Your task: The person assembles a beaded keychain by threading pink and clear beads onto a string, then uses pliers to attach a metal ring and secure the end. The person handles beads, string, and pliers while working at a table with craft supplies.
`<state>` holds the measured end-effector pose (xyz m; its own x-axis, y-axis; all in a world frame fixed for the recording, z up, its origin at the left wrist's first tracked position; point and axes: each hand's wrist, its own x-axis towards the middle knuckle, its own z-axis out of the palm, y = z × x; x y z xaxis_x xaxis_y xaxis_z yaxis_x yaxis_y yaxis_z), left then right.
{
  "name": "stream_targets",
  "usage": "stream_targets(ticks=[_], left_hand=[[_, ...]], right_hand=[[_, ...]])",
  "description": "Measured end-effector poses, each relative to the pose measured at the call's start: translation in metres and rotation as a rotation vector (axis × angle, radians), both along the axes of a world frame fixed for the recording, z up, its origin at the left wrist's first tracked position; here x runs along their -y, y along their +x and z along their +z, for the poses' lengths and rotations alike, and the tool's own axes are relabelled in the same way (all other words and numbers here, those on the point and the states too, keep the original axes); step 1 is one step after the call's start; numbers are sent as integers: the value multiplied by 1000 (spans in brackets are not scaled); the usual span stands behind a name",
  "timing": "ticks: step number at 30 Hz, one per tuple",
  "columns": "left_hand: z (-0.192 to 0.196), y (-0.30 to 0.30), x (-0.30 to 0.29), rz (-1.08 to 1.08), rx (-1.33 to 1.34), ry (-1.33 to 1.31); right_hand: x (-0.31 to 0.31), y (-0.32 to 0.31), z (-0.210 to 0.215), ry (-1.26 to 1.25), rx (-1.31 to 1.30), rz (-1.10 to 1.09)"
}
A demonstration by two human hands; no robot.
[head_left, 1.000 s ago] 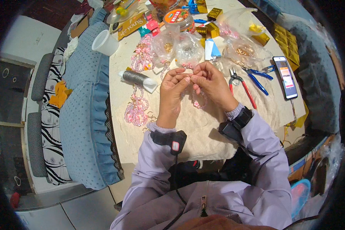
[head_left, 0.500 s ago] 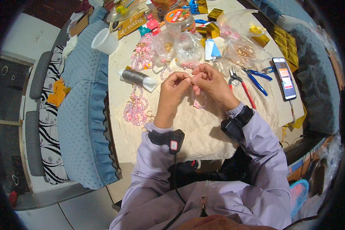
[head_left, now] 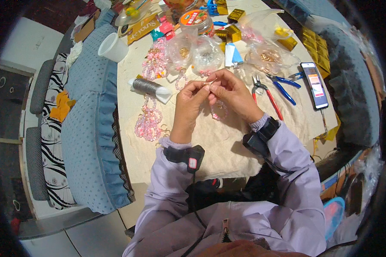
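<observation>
My left hand (head_left: 188, 107) and my right hand (head_left: 235, 96) meet over the cream cloth, fingertips pinched together. From between them hangs a strand of pink beads (head_left: 219, 112), partly hidden behind my right fingers. The small end at the fingertips is too tiny to make out. Left of my left hand lies a bunch of pink beaded strands (head_left: 148, 124), with a spool of grey thread (head_left: 148, 87) above it. Another pink beaded bunch (head_left: 155, 60) lies farther back. Red-handled pliers (head_left: 268, 97) and blue-handled pliers (head_left: 284, 92) rest to the right of my right hand.
Clear bags of silver pieces (head_left: 207, 55) and gold rings (head_left: 268, 58) lie behind my hands. A round tub with an orange lid (head_left: 195, 19) stands at the back. A white plastic cup (head_left: 113, 48) sits at the left edge, and a lit phone (head_left: 315, 88) at the right.
The whole view has shifted slightly left. My hands stay pinched together, with a small movement of the right fingers; the bead strand still hangs below them.
</observation>
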<state>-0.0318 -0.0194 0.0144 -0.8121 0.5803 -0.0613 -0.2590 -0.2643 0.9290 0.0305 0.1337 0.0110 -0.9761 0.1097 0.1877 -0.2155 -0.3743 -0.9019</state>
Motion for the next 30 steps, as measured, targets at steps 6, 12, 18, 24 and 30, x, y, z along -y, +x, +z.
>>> stream_targets(ticks=[6, 12, 18, 24, 30], left_hand=[[-5, -4, -2, 83, -198, -136], [-9, -5, 0, 107, -352, -248], [-4, -2, -1, 100, -284, -208], [-7, -2, -3, 89, -229, -160], [-10, -2, -3, 86, -294, -198]], right_hand=[[-1, 1, 0, 26, 66, -40], [-5, 3, 2, 36, 53, -61], [1, 4, 2, 81, 45, -101], [2, 3, 4, 135, 107, -130], [0, 6, 7, 225, 163, -143]])
